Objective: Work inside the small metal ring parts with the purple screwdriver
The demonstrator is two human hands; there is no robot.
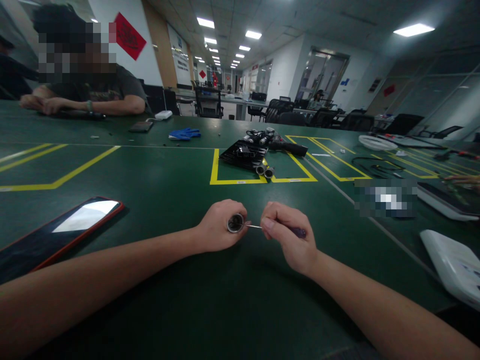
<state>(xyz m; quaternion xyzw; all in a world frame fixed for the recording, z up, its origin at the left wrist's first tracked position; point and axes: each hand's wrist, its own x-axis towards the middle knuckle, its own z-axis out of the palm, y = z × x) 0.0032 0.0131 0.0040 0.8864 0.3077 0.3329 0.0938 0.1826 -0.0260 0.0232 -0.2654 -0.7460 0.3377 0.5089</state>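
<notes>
My left hand (pixel 222 226) is closed around a short metal tube (pixel 235 223), whose round open end faces me. What lies inside the tube is too dark to make out. Closed on the dark handle of a screwdriver (pixel 255 227), my right hand (pixel 287 231) keeps its thin shaft pointing left. The shaft's tip is at the tube's rim, and I cannot tell whether it enters the opening. Both hands are just above the green table (pixel 240 300). Beyond them lies a pile of black and metal parts (pixel 245 156), with two similar round tube ends at its front.
A phone with a red edge (pixel 71 232) lies left of my left arm. Farther back are blue gloves (pixel 185 134) and a person's forearms (pixel 93 106). Yellow tape (pixel 240 182) marks boxes on the table. A white device (pixel 452 262) and a dark-topped tray (pixel 446 200) stand at right.
</notes>
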